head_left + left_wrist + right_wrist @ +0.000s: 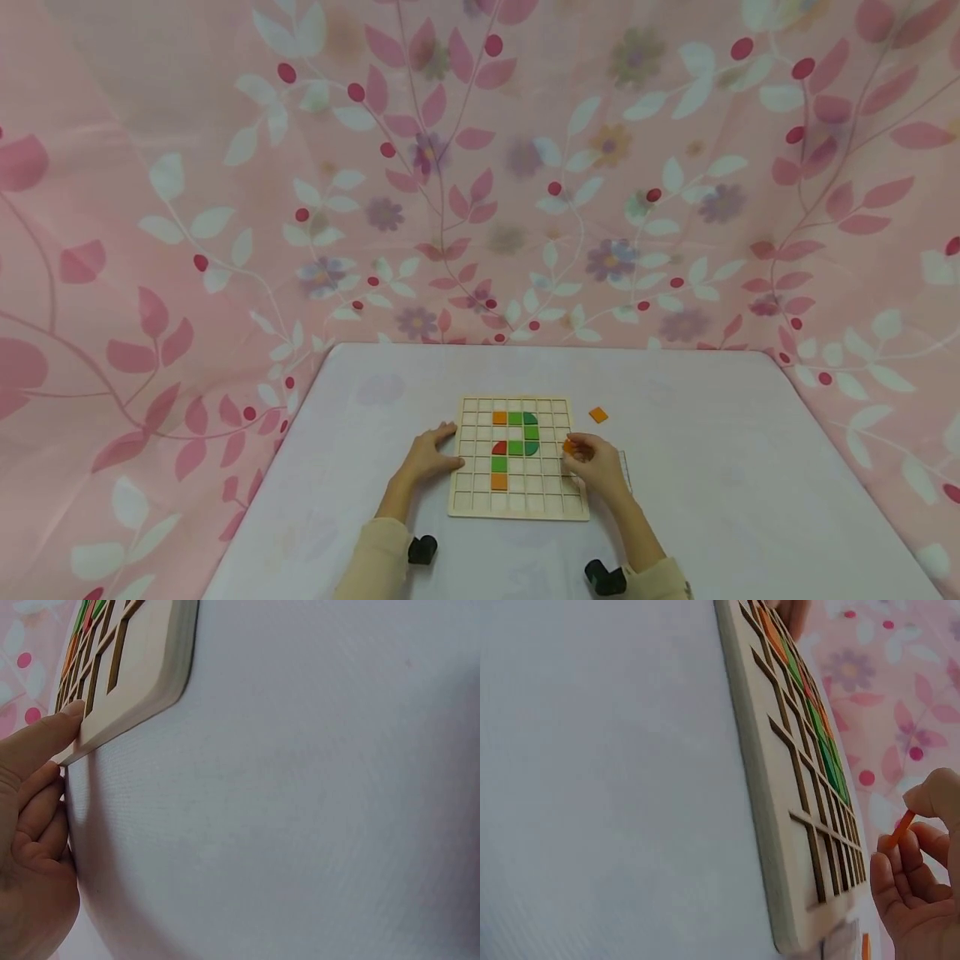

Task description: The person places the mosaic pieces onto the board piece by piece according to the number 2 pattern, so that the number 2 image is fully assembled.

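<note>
A pale wooden grid board (pixel 555 502) lies on the table, its middle cells holding several green, orange and red tiles, some with a rounded corner. My left hand (pixel 429 457) rests at the board's left edge, the thumb (pixel 52 733) on the rim and the other fingers by its side. With thumb and fingertips, my right hand (pixel 600 467) pinches a small orange tile (pixel 902 827) over the board's right edge. Seen from the right wrist, that tile is tilted and raised above the grid.
Another orange tile (pixel 597 414) lies on the white-covered table (pixel 712 467), beyond the right hand. Beside that hand, a see-through item (pixel 625 471) is partly hidden. Black devices (pixel 422 550) sit at both wrists. Pink floral cloth (pixel 510 208) hangs behind the table.
</note>
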`<state>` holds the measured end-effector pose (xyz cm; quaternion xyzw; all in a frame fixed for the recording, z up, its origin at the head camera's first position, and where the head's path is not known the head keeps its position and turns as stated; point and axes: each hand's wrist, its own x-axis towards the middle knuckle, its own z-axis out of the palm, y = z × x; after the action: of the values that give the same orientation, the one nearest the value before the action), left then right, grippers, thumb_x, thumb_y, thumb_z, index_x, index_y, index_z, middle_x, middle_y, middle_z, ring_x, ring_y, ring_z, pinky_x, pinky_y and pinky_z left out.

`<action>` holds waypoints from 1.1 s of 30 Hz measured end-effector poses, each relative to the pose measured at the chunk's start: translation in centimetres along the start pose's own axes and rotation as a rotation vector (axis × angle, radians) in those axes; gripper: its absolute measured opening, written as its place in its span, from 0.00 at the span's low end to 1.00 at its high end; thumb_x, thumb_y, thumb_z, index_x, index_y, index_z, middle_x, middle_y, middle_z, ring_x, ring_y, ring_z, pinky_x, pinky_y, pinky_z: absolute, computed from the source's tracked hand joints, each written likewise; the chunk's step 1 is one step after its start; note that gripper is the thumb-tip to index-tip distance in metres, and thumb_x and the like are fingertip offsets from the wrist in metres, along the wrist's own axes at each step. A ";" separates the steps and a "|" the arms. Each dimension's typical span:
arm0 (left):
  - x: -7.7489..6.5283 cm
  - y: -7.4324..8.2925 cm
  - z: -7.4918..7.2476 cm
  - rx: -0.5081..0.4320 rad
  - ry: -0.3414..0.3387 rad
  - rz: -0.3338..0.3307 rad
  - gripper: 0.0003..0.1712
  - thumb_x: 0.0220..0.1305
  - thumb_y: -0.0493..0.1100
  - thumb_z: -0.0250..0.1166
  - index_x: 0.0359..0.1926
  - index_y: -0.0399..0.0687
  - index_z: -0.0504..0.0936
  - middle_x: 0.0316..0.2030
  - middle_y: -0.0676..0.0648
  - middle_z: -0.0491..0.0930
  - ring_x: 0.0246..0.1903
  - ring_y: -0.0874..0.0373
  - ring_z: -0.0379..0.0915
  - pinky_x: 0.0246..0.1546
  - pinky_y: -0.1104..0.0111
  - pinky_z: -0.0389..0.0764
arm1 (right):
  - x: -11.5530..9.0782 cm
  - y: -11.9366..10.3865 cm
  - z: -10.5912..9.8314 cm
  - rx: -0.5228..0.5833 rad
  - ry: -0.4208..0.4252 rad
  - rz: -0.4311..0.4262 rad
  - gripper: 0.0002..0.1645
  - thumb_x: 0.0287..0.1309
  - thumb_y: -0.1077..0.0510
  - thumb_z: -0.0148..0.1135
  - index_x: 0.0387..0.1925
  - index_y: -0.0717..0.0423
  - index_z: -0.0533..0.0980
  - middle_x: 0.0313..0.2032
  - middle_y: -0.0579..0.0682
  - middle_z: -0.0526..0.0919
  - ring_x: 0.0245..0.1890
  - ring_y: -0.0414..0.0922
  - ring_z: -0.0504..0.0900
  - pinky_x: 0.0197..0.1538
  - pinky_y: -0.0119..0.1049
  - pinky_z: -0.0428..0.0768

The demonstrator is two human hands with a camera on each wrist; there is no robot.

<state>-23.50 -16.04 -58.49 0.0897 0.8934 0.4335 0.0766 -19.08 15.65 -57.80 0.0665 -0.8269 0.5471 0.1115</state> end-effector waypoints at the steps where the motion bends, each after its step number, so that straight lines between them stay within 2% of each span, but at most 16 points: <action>1: 0.0 0.0 0.0 0.000 -0.001 -0.001 0.42 0.45 0.40 0.75 0.62 0.34 0.70 0.65 0.37 0.64 0.67 0.41 0.53 0.67 0.47 0.52 | -0.2 -0.1 0.6 0.006 -0.022 -0.005 0.19 0.42 0.73 0.67 0.41 0.74 0.78 0.34 0.60 0.83 0.33 0.48 0.82 0.35 0.29 0.82; 5: 0.0 0.0 0.1 -0.009 -0.005 -0.006 0.42 0.45 0.40 0.75 0.62 0.34 0.70 0.65 0.37 0.64 0.68 0.41 0.52 0.67 0.48 0.53 | -1.0 -0.7 2.5 0.041 -0.118 0.000 0.19 0.43 0.71 0.68 0.42 0.73 0.78 0.34 0.57 0.82 0.32 0.45 0.81 0.35 0.29 0.82; 8: 0.0 0.0 0.1 -0.009 -0.002 -0.001 0.42 0.45 0.39 0.75 0.62 0.34 0.70 0.64 0.37 0.64 0.67 0.40 0.53 0.67 0.47 0.52 | -1.5 -1.1 3.6 0.005 -0.160 -0.028 0.19 0.44 0.68 0.69 0.41 0.71 0.79 0.34 0.54 0.82 0.30 0.42 0.79 0.33 0.27 0.80; 13: -0.1 0.0 0.2 -0.008 0.000 0.001 0.41 0.45 0.39 0.75 0.62 0.34 0.70 0.65 0.37 0.64 0.67 0.40 0.53 0.67 0.46 0.52 | -1.8 -1.5 5.1 -0.126 -0.204 -0.198 0.15 0.43 0.67 0.68 0.38 0.68 0.81 0.33 0.52 0.82 0.31 0.42 0.77 0.33 0.29 0.79; 19: 0.0 -0.1 0.2 -0.010 0.001 0.013 0.42 0.44 0.39 0.75 0.62 0.33 0.70 0.64 0.36 0.64 0.67 0.39 0.53 0.66 0.46 0.53 | -1.8 -1.7 6.5 -0.237 -0.239 -0.406 0.10 0.45 0.70 0.66 0.35 0.68 0.82 0.36 0.57 0.83 0.36 0.49 0.79 0.35 0.32 0.79; 21: 0.0 -0.1 0.2 -0.012 0.000 0.018 0.42 0.44 0.39 0.75 0.62 0.33 0.70 0.64 0.36 0.64 0.67 0.39 0.53 0.66 0.47 0.53 | -1.9 -1.7 6.8 -0.270 -0.245 -0.451 0.10 0.46 0.70 0.67 0.34 0.67 0.82 0.37 0.58 0.83 0.37 0.51 0.79 0.37 0.35 0.79; 26: 0.0 -0.1 0.1 -0.010 0.000 0.015 0.42 0.45 0.39 0.75 0.62 0.34 0.70 0.64 0.36 0.64 0.67 0.39 0.53 0.67 0.47 0.53 | -2.0 -1.5 7.4 -0.320 -0.216 -0.496 0.09 0.46 0.69 0.68 0.34 0.66 0.83 0.37 0.55 0.83 0.39 0.50 0.78 0.42 0.41 0.78; 30: -0.1 -0.1 0.1 0.000 0.005 0.010 0.41 0.45 0.40 0.75 0.62 0.34 0.70 0.64 0.37 0.64 0.67 0.39 0.53 0.66 0.46 0.53 | -2.0 -1.2 7.8 -0.347 -0.169 -0.527 0.07 0.46 0.67 0.69 0.32 0.63 0.84 0.36 0.53 0.83 0.38 0.48 0.77 0.42 0.41 0.77; 33: -0.1 -0.1 0.1 0.000 0.002 0.010 0.41 0.45 0.40 0.74 0.62 0.34 0.70 0.64 0.37 0.65 0.67 0.40 0.53 0.67 0.46 0.53 | -2.1 -1.2 8.1 -0.344 -0.157 -0.518 0.05 0.47 0.65 0.69 0.30 0.60 0.85 0.36 0.52 0.83 0.38 0.47 0.75 0.41 0.40 0.75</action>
<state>-23.38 -16.08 -58.58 0.0938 0.8931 0.4338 0.0734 -17.63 7.72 -60.27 0.2970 -0.8688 0.3461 0.1928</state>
